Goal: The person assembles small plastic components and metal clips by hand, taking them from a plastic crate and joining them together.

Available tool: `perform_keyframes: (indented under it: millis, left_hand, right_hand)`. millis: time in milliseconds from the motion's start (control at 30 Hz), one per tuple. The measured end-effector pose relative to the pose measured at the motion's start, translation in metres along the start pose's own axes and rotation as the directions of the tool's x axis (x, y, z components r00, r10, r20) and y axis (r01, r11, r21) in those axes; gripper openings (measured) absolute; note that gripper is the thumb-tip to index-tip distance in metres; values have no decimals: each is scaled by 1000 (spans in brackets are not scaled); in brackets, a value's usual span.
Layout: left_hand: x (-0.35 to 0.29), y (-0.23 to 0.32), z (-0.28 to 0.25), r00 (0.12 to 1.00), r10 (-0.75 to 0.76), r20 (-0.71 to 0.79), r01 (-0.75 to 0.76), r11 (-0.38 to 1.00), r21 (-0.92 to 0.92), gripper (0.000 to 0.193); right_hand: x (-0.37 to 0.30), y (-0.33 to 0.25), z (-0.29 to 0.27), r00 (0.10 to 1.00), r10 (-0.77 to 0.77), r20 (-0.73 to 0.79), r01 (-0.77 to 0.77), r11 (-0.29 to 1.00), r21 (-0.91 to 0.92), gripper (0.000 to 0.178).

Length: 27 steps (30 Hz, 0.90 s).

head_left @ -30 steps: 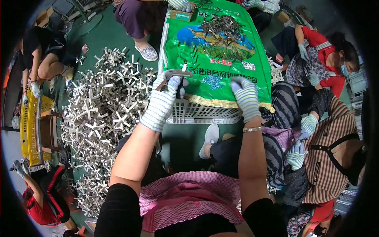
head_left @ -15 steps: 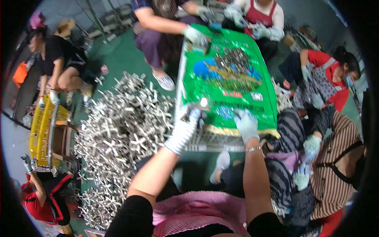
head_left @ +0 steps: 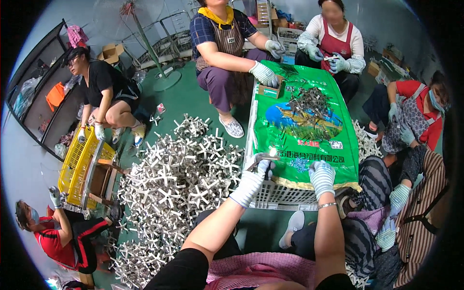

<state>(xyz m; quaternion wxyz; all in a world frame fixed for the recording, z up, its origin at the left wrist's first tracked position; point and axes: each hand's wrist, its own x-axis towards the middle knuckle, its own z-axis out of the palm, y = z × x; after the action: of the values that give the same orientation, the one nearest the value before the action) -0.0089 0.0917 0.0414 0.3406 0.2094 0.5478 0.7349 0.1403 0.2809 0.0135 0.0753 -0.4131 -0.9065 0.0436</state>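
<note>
Crosses of pale metal (head_left: 174,188) lie heaped on the green floor (head_left: 193,101) at my left, beside a yellow crate (head_left: 79,169). My gloved left hand (head_left: 256,176) is clenched around a small metal piece (head_left: 261,158), holding it at the near left edge of the green sack (head_left: 304,130) spread over the white crate (head_left: 280,195). My gloved right hand (head_left: 321,176) rests on the sack's near edge, fingers curled; I cannot tell whether it grips anything. Small metal parts (head_left: 309,104) are piled further back on the sack.
</note>
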Motion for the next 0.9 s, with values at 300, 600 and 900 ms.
perform_keyframes:
  millis: [300,600,900]
  left_hand:
    - [13,2,0,987,151,51,-157,978,140,27]
    - [11,-5,21,998,18,65,-26,991,134,24]
    - [3,3,23,992,52,118,-59,997,53,32]
  right_hand:
    - [13,-11,-12,973,-78,-216,188,813,550,18]
    - [-17,-62,-21,994,-36,-107,112,244,963,15]
    - [-11,-72,-23,990,-1,-139,138,125,982,16]
